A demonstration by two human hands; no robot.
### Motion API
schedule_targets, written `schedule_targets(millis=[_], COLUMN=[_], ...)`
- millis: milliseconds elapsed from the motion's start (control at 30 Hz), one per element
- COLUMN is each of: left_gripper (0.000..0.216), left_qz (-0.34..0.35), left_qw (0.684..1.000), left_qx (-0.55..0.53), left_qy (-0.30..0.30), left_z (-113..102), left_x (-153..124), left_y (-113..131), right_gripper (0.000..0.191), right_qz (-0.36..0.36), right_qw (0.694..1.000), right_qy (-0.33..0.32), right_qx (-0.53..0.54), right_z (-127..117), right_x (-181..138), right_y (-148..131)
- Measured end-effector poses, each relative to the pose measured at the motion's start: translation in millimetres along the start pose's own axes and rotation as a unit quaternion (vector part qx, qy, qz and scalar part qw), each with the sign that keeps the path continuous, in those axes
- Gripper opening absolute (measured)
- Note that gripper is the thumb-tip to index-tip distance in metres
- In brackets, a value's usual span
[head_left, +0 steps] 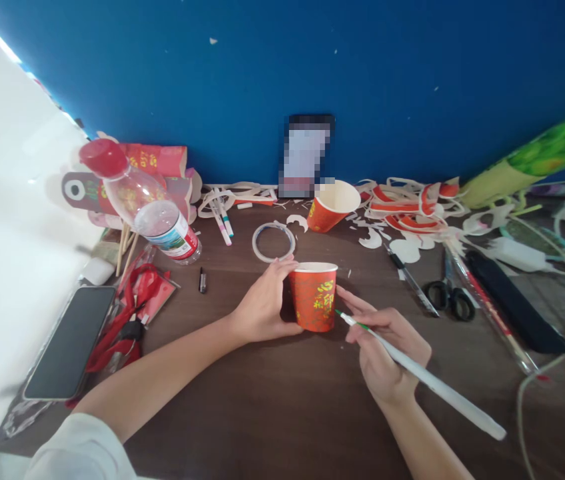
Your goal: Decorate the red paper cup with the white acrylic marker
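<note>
A red paper cup (307, 300) with yellow writing and a white rim stands upright on the dark table. My left hand (265, 300) is wrapped round its left side, some fingers hidden behind it. In my right hand (392, 353) is a white marker pen (427, 377) with a green tip, which points at the cup's lower right side. The tip is at or very near the cup wall; I cannot tell whether it touches. Behind stands a second red paper cup (327, 213), tilted a little, and a roll of clear tape (273, 242) lies to its left.
On the left are a plastic bottle (177, 233), a phone (70, 343), red scissors (132, 300) and a small black pen cap (203, 280). To the right lie black-handled scissors (448, 299), a pen (415, 283), a black case (517, 303) and paper strips (412, 207). Another phone (306, 157) leans on the blue wall.
</note>
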State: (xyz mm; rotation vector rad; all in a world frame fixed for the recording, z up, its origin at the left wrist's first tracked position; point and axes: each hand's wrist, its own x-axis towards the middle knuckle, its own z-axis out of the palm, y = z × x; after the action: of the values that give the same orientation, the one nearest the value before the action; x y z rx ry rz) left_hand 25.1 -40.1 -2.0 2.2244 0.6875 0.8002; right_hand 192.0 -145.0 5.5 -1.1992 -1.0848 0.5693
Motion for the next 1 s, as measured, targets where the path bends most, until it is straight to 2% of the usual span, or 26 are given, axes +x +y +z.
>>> schedule_targets(millis=[167,400,1000], left_gripper=[0.1,0.1,0.099], left_qz=[-0.015,-0.013,-0.011], left_qw=[1.0,1.0,1.0], left_qx=[-0.004,-0.004,0.0], left_qy=[-0.003,0.001,-0.001], left_z=[0.6,1.2,0.4], left_x=[-0.8,-1.2,-1.0], left_y=[-1.6,-2.1,-1.6], right_gripper=[0.009,0.008,0.012], right_qz=[-0.037,-0.022,-0.013], right_qw=[0.998,0.996,0.998], right_qy=[-0.033,-0.054,-0.047], right_qx=[-0.03,-0.062,-0.028], right_z=[-4.1,-9.2,-6.6], right_x=[1.4,-3.3,-2.5], right_y=[-1.7,5.9,5.8])
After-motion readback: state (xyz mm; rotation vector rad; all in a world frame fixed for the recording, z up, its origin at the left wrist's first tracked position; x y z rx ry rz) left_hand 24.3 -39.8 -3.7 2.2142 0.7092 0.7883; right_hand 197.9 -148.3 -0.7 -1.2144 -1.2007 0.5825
